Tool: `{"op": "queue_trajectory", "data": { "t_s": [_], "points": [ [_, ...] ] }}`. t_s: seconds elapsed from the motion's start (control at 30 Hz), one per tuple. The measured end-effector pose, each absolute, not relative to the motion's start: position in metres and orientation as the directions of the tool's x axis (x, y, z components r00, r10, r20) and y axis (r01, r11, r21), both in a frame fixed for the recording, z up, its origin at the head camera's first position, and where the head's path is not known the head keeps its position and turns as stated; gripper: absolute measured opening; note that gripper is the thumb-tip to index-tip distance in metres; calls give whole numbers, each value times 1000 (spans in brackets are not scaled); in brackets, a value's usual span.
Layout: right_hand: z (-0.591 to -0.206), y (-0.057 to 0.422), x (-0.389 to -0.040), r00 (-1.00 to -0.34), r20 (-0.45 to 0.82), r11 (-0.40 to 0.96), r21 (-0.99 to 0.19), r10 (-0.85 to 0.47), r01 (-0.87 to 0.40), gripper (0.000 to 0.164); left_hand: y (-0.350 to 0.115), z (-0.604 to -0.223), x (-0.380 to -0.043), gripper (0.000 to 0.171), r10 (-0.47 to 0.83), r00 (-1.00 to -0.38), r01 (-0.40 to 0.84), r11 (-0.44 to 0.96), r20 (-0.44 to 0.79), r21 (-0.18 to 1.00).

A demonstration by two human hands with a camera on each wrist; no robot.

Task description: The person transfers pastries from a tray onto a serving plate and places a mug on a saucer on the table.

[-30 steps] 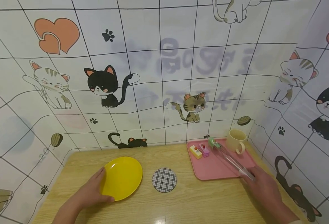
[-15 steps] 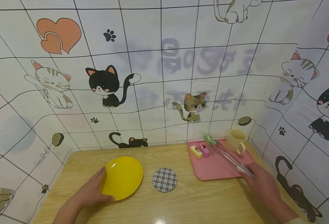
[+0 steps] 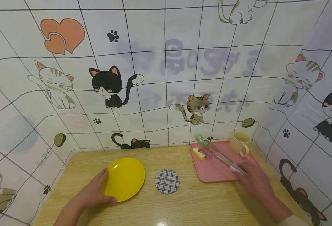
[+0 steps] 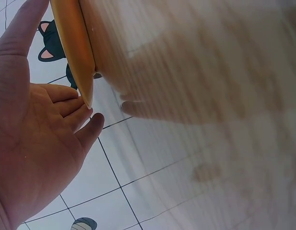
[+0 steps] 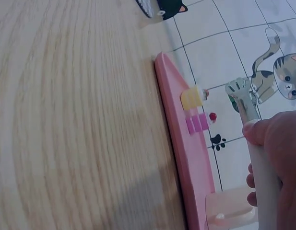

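On the left of the table lies a round yellow plate point(image 3: 127, 179). My left hand point(image 3: 90, 193) holds its left rim, thumb at the near side and fingers at the far side. My right hand point(image 3: 254, 180) grips white-handled tongs point(image 3: 225, 160), whose fork-like tips pinch a green toy cake slice point(image 3: 201, 140). That slice is raised over the back left corner of the pink tray point(image 3: 216, 172). On the tray sit a yellow toy cake slice point(image 3: 198, 153) and a purple-pink one point(image 5: 198, 123); the tongs overlap the latter in the head view.
A cream mug point(image 3: 239, 142) stands at the tray's back right. Between plate and tray lies a round checked coaster point(image 3: 167, 181). A cat-print cloth wall point(image 3: 154, 94) closes off the back and both sides of the wooden table point(image 3: 143, 210).
My right hand has moved left, carrying the tongs and the green toy cake slice from beside the mug to the tray's back left corner. My left hand stays at the plate.
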State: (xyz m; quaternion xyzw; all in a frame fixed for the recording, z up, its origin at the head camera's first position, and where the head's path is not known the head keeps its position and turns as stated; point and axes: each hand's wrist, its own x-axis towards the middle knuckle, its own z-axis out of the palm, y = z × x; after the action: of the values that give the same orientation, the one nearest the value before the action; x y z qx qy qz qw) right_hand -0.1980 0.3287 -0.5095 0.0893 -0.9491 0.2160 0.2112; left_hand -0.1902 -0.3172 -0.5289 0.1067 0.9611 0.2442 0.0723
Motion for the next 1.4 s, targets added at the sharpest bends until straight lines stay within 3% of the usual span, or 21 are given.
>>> {"op": "queue_trajectory", "data": {
  "t_s": [0.43,0.97,1.4],
  "points": [
    [-500,293,-214,-903,403,889,-344,-150,-301,25,-318,-526,-195,144,237,-969,174,855,-70,488],
    [-501,244,-230,-818,506,815,-330,-274,-477,25,-321,-527,-199,144,232,-971,171,854,-66,491],
    [-498,209,-228,-872,388,827,-351,-298,-439,23,-317,-533,-192,142,216,-972,143,853,-91,502]
  ]
}}
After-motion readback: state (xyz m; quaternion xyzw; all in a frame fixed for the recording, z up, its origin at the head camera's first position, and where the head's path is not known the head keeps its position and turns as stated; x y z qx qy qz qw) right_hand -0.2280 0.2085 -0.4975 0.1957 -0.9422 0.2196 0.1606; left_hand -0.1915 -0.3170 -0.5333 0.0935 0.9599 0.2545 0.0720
